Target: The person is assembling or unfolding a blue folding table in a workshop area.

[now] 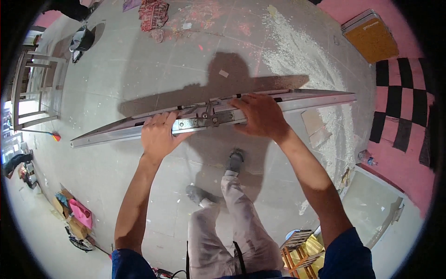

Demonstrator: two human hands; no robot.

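Aluminium rail, long and pale, was held level above the concrete floor, running from the person's far left to far right and casting a dark shadow on the floor behind it. A metal bracket with small screws sat on the rail's near face, about midway along it.

The left hand was wrapped over the rail's top edge just left of the bracket, fingers curled over the far side and thumb underneath, holding the rail. The right hand lay over the rail just right of the bracket, fingers spread along the top and pressed down on it, likewise gripping the rail. The two hands were near each other, with the bracket between them.

Below the rail stood the person's legs in pale trousers, with grey shoes on the floor. White dust was scattered across the floor toward the far right side. An orange box lay by the pink wall at the far right corner. A patterned cloth lay at the far edge of the floor, and a wooden frame stood at the left side. A small wooden stool stood near the person's right leg.
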